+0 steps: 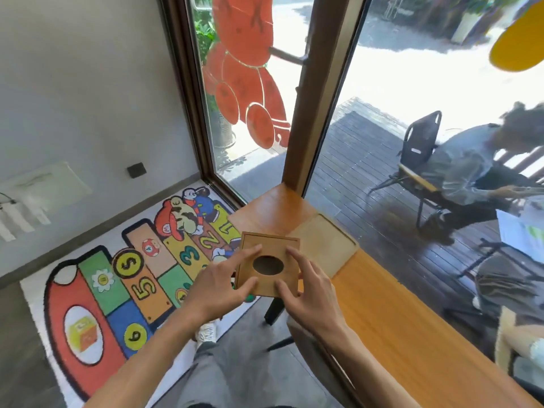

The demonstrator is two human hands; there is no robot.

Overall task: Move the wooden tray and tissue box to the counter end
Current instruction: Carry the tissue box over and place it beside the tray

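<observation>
The left hand (217, 282) and the right hand (309, 285) each grip a side of the tissue box (268, 265), lifting it near the desk (397, 313) edge, likely to carry it beside the wooden tray (325, 245) at the end.

A pale plastered wall (88, 83) meets a grey floor (17, 334) carrying a bright cartoon hopscotch rug with numbered squares (97, 293); tall dark-brown-framed windows (382, 92) with red round decals (244, 69) admit strong daylight; a long orange-stained wooden counter (397, 313) runs beside the glass; outside lies dark slatted decking (353, 160) with a black chair (421, 139).
</observation>
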